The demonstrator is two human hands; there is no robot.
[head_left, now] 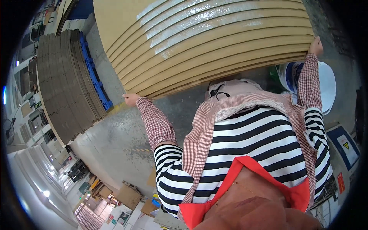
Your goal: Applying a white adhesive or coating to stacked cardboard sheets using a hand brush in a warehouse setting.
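Second cardboard stack (67,84) on blue pallet (96,76), your left. White bucket (306,82) under right arm. Your left hand (131,99), right hand (316,46): arms outstretched, fingers curled on opposite corners of large cardboard sheet stack (207,42) ahead.

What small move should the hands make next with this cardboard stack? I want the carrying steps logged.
Probably lift both ends evenly. The left hand and right hand each grip an opposite lower corner of the cardboard sheets, which sag between them above the concrete floor.
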